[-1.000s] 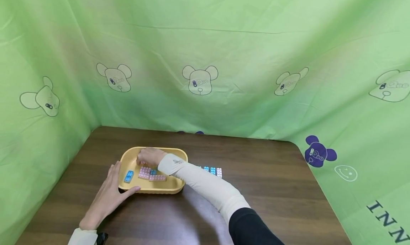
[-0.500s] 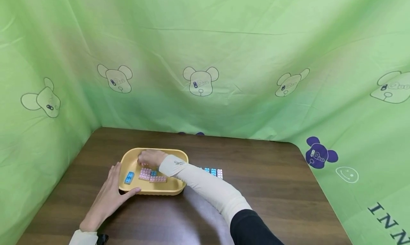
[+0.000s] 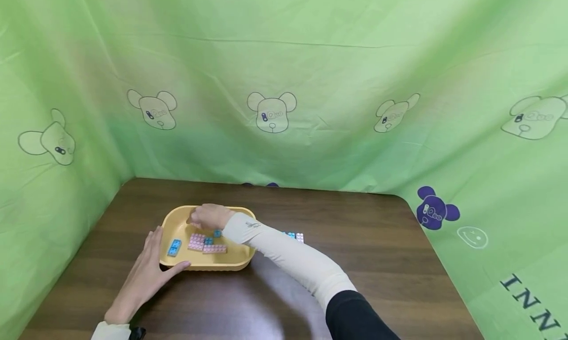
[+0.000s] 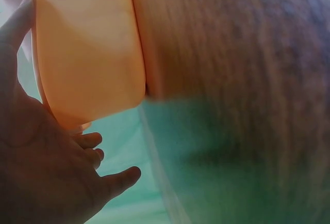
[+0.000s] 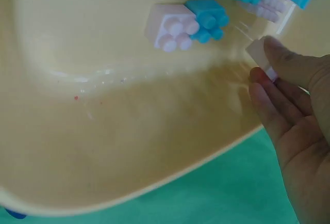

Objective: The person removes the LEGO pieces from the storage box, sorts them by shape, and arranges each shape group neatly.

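in one yellow tray (image 3: 177, 229), your right hand (image 3: 210, 215), fingers down, pinches one pale brick (image 5: 258, 52); your left hand (image 3: 148, 268) spreads against the tray's side.

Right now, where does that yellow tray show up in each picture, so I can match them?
Head: the yellow tray sits low, left of centre, on the wooden table.
Left wrist: the tray is at upper left, tinted orange, beside the left hand.
Right wrist: the tray fills most of the picture, with the right hand at right.
Shared landmark: the green cloth, behind the table in the head view, low in both wrist views.
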`<act>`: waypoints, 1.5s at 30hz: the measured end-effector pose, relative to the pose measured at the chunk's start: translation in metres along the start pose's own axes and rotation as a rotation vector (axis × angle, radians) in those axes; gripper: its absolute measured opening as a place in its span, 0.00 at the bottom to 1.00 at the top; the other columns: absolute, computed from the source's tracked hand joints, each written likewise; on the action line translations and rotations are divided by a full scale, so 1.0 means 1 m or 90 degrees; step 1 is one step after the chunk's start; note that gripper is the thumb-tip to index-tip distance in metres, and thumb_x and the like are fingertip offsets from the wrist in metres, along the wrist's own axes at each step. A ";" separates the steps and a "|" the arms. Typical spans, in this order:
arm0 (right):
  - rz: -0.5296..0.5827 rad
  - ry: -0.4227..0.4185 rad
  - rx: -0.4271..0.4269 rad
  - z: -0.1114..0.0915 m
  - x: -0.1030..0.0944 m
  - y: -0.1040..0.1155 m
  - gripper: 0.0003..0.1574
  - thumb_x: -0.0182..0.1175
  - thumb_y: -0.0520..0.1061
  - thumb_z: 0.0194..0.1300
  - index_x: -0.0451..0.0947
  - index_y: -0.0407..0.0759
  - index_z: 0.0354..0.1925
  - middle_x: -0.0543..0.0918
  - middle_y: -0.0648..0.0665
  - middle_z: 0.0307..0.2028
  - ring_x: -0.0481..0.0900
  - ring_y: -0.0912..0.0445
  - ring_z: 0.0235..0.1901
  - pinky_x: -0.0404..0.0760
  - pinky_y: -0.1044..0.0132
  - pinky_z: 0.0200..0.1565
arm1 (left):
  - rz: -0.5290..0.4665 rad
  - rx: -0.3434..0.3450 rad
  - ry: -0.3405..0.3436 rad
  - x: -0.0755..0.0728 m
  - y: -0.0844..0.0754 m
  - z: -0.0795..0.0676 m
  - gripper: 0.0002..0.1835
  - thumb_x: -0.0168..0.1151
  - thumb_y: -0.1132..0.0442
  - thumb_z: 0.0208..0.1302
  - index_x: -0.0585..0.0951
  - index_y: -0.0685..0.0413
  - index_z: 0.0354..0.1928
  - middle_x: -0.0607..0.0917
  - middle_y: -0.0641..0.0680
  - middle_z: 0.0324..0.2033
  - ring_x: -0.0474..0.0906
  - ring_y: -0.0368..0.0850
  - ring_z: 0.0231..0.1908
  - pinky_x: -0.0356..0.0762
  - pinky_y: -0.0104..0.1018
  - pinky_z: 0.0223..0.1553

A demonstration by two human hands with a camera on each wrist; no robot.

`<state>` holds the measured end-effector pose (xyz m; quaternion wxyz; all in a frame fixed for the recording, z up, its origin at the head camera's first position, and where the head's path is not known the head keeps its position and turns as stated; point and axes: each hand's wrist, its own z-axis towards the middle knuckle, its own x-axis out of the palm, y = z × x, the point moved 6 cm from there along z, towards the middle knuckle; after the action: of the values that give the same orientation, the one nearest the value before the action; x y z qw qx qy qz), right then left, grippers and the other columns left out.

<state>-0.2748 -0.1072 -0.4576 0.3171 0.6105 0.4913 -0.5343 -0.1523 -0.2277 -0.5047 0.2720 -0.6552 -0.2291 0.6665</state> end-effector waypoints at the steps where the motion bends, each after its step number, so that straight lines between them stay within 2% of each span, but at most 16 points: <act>1: 0.009 -0.003 -0.002 -0.001 -0.002 0.000 0.22 0.60 0.41 0.80 0.82 0.48 0.68 0.87 0.50 0.59 0.86 0.59 0.54 0.78 0.79 0.55 | 0.001 0.001 0.000 -0.001 0.000 0.000 0.67 0.71 0.36 0.65 0.37 0.61 0.85 0.42 0.70 0.83 0.36 0.73 0.81 0.49 0.82 0.68; 5: 0.065 -0.025 0.009 -0.010 -0.012 -0.004 0.23 0.68 0.45 0.74 0.84 0.44 0.65 0.89 0.50 0.56 0.85 0.58 0.55 0.77 0.76 0.58 | 0.000 -0.001 0.000 -0.003 0.001 0.000 0.67 0.72 0.36 0.66 0.37 0.62 0.85 0.41 0.71 0.83 0.35 0.73 0.81 0.49 0.83 0.67; 9: 0.127 -0.050 0.026 -0.021 -0.018 -0.010 0.25 0.71 0.48 0.72 0.85 0.41 0.63 0.88 0.48 0.59 0.84 0.56 0.59 0.76 0.74 0.62 | 0.002 -0.001 0.000 -0.004 0.002 0.001 0.67 0.71 0.37 0.66 0.36 0.63 0.84 0.41 0.72 0.82 0.36 0.74 0.80 0.50 0.83 0.67; 14: 0.158 -0.082 0.027 -0.039 -0.018 -0.016 0.25 0.74 0.48 0.69 0.85 0.39 0.61 0.88 0.46 0.58 0.86 0.57 0.55 0.78 0.75 0.58 | 0.004 0.006 -0.001 -0.002 0.002 0.002 0.67 0.72 0.37 0.65 0.38 0.64 0.84 0.43 0.73 0.82 0.37 0.75 0.80 0.51 0.83 0.67; 22: 0.206 -0.161 0.043 -0.076 -0.021 -0.029 0.23 0.73 0.44 0.69 0.85 0.35 0.58 0.89 0.42 0.54 0.88 0.54 0.51 0.81 0.71 0.56 | 0.000 0.005 0.007 0.000 0.003 0.003 0.67 0.72 0.37 0.65 0.37 0.63 0.84 0.42 0.73 0.82 0.36 0.74 0.80 0.51 0.82 0.67; 27: 0.267 -0.237 0.047 -0.105 -0.026 -0.043 0.19 0.70 0.38 0.71 0.84 0.31 0.57 0.88 0.38 0.54 0.87 0.49 0.53 0.82 0.66 0.58 | 0.000 0.001 0.011 0.000 0.003 0.004 0.68 0.71 0.36 0.66 0.35 0.62 0.84 0.40 0.72 0.82 0.34 0.73 0.80 0.50 0.83 0.67; 29: 0.282 -0.251 0.061 -0.117 -0.026 -0.049 0.20 0.69 0.38 0.72 0.84 0.30 0.58 0.87 0.37 0.56 0.86 0.48 0.56 0.81 0.64 0.60 | 0.001 -0.004 0.012 -0.001 0.003 0.003 0.68 0.71 0.36 0.66 0.34 0.61 0.84 0.39 0.71 0.82 0.33 0.73 0.81 0.50 0.84 0.66; 35: 0.270 -0.276 0.116 -0.151 -0.016 -0.068 0.21 0.67 0.37 0.73 0.82 0.30 0.61 0.86 0.37 0.58 0.85 0.48 0.57 0.81 0.63 0.61 | 0.000 -0.007 0.008 -0.001 0.000 0.002 0.69 0.72 0.36 0.65 0.34 0.61 0.84 0.39 0.71 0.82 0.33 0.73 0.81 0.50 0.84 0.66; 39: 0.264 -0.302 0.136 -0.174 -0.007 -0.075 0.23 0.69 0.37 0.71 0.82 0.29 0.60 0.86 0.36 0.56 0.85 0.46 0.56 0.82 0.62 0.60 | -0.001 0.002 0.005 -0.001 -0.001 0.003 0.68 0.72 0.36 0.66 0.34 0.62 0.84 0.39 0.72 0.82 0.33 0.73 0.81 0.50 0.83 0.67; 45: 0.291 -0.319 0.149 -0.202 0.011 -0.083 0.24 0.72 0.36 0.67 0.81 0.27 0.59 0.86 0.36 0.54 0.86 0.45 0.53 0.83 0.61 0.59 | -0.006 -0.003 0.006 0.001 -0.001 0.001 0.69 0.71 0.35 0.65 0.34 0.61 0.85 0.39 0.71 0.83 0.33 0.73 0.81 0.51 0.83 0.66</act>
<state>-0.2845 0.1067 -0.4109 0.4668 0.5867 0.1847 -0.6354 -0.1532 -0.2265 -0.5046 0.2748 -0.6578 -0.2327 0.6616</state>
